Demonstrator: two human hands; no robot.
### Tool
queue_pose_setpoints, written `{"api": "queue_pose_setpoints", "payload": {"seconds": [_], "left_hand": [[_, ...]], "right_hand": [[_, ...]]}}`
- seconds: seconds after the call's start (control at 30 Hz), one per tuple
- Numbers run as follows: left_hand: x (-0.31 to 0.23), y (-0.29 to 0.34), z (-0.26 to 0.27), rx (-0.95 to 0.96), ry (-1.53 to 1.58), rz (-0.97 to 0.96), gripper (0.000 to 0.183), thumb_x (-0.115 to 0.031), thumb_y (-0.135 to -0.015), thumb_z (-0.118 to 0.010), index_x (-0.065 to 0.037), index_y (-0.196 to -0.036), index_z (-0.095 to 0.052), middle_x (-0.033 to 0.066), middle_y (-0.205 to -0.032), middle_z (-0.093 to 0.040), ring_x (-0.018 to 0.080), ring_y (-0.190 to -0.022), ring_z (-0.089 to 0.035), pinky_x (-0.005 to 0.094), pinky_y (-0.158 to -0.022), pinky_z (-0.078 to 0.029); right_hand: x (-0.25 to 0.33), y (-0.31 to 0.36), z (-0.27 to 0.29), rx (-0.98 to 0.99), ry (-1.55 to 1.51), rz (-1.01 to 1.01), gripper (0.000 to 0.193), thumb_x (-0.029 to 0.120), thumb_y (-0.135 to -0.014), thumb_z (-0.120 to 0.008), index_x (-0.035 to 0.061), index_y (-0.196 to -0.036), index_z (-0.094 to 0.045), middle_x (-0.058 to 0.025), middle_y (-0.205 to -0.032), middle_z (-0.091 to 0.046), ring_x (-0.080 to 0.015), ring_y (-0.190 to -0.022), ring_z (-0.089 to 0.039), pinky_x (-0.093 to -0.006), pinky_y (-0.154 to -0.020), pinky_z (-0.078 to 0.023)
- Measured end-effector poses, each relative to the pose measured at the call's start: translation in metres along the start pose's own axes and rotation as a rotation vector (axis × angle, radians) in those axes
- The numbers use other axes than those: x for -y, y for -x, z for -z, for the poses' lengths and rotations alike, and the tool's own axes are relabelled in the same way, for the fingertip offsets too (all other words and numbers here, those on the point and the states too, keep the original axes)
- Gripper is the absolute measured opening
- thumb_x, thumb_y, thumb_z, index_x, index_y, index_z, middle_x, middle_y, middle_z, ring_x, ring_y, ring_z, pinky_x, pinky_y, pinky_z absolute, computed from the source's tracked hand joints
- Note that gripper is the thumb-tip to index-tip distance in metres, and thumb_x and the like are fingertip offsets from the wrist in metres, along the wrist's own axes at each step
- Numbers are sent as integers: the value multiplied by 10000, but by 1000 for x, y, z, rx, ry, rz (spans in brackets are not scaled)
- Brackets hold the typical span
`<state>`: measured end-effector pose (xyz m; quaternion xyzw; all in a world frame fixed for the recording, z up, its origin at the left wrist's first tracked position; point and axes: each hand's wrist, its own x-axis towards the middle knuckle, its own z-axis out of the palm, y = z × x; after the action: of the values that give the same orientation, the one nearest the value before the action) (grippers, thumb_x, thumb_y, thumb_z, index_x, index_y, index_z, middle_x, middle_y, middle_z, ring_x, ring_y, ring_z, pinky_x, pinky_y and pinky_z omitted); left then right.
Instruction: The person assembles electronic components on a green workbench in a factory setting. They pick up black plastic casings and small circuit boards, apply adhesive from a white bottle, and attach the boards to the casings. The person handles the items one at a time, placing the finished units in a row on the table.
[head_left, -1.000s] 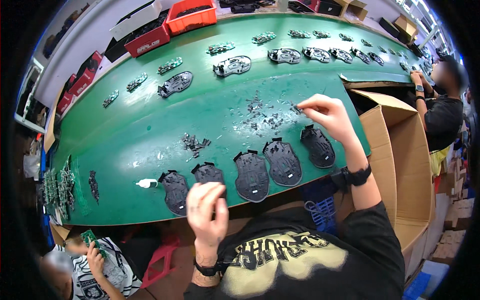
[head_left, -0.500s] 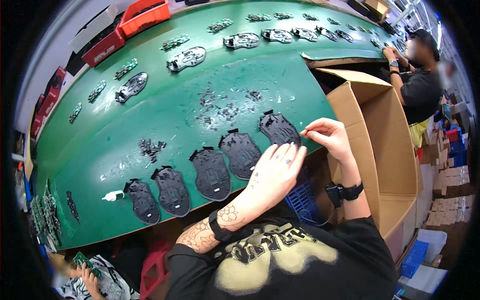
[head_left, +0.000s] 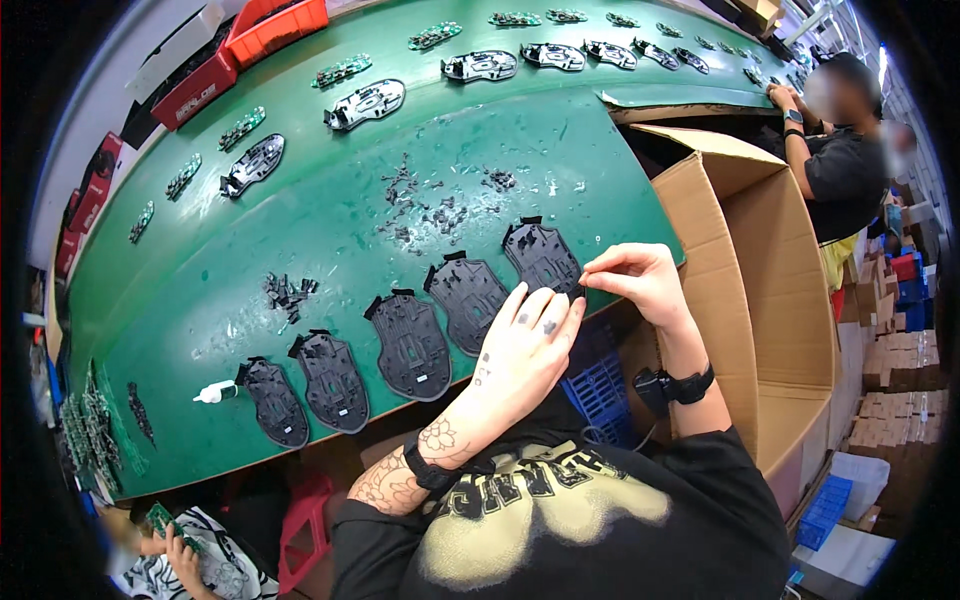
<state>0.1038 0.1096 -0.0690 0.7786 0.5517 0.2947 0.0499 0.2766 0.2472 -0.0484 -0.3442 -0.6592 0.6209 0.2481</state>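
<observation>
Several black plastic mouse base shells stand in a curved row along the near edge of the green table. My left hand [head_left: 525,350] is open, palm down, its stretched fingers lying by the near end of the rightmost mouse base shell [head_left: 543,255]. Whether it grips the shell is hidden. Beside that shell's right edge, my right hand [head_left: 640,285] is pinched, thumb against fingertips. Anything between them is too small to make out. The neighbouring mouse base shell [head_left: 467,300] lies partly behind my left hand. Farther off are small black plastic pieces [head_left: 440,215], scattered in loose clusters.
A white dropper bottle [head_left: 215,392] lies at the left. Pale mouse shells [head_left: 365,104] and green circuit boards [head_left: 342,70] line the far side. An open cardboard box [head_left: 715,230] stands at the right, below a co-worker [head_left: 845,150]. A blue crate [head_left: 600,390] sits under the table edge.
The whole view has shifted slightly left. My right fingertips have come down a little, closer to the rightmost shell's edge. My left hand keeps nearly the same place beside it.
</observation>
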Motion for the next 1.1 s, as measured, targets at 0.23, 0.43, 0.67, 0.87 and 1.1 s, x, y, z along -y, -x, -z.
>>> {"api": "queue_pose_setpoints", "payload": {"seconds": [0.23,0.43,0.67,0.87,1.1], "left_hand": [[5,2,2,-12,73,-16,530,-114,-742,-701,-36,-1256,-597,111,-1168,-539,292,-1174,-502,497,-1083,-391],[6,4,3,-24,104,-10,508,-100,-735,-703,-37,-1231,-611,109,-1134,-547,291,-1150,-516,494,-1081,-393],[10,4,0,-72,143,-43,484,-71,-720,-697,-31,-1196,-620,112,-1096,-548,295,-1108,-529,479,-1062,-403],[9,3,1,-87,128,-39,477,-63,-717,-693,-35,-1188,-623,105,-1089,-543,291,-1103,-529,472,-1063,-403],[9,4,2,-63,130,-33,480,-66,-724,-692,-41,-1198,-621,100,-1095,-536,284,-1111,-528,477,-1069,-401]], "right_hand": [[1,13,9,-85,-82,-117,159,7,-845,-696,-23,-999,-722,-132,-902,-739,-119,-817,-678,-237,-721,-520],[-12,15,14,-120,-355,-109,141,-8,-829,-713,3,-969,-714,-111,-912,-734,-102,-797,-662,-219,-704,-506],[-1,7,1,-120,-25,-89,161,-16,-827,-723,-26,-987,-719,-104,-919,-730,-126,-824,-689,-238,-759,-549],[5,7,-9,-61,131,-17,158,3,-862,-694,-42,-1010,-724,-89,-914,-736,-133,-834,-704,-242,-760,-561],[9,4,-9,0,475,230,139,-5,-801,-720,36,-930,-750,-59,-878,-709,-99,-737,-634,-220,-633,-481]]}}
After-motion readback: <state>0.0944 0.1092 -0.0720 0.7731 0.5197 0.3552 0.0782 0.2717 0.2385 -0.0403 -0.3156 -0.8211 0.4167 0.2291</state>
